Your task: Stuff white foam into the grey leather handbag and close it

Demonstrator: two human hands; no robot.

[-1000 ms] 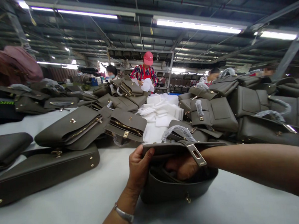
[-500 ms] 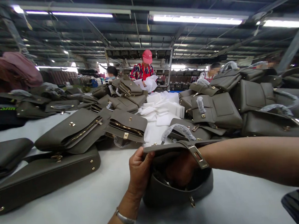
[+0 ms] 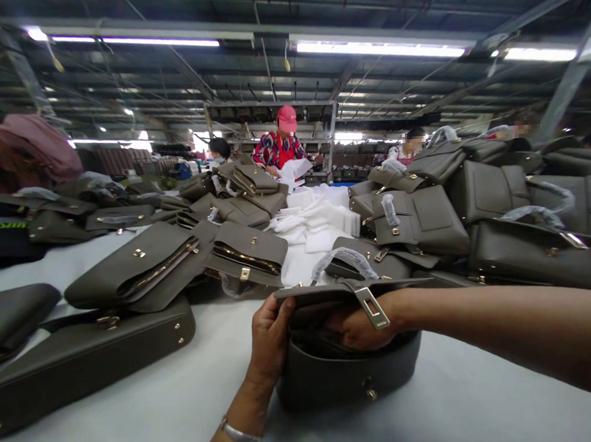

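An olive-grey handbag [image 3: 330, 379] stands on the white tabletop in front of me with its mouth open. Its flap is raised, and a gold metal buckle [image 3: 373, 308] hangs from the strap. Behind the flap arches a carrying handle [image 3: 345, 252] wrapped in clear plastic. My left hand [image 3: 268, 336] pinches the left end of the flap, thumb on the near side. My right hand [image 3: 365, 326] reaches into the mouth from the right, its back and knuckles showing. The bag hides those fingertips, so whether they hold anything is not visible.
More olive-grey handbags lie left [image 3: 99, 366] and are piled right [image 3: 420, 223]. Between the piles are white foam sheets [image 3: 316, 223]. Across the table, a person in a red cap [image 3: 283, 145] handles white sheeting. Further people appear behind the bags.
My right hand has come up a little inside the bag, so more of its back shows. The bag's front faces me more. My left hand keeps its hold on the flap.
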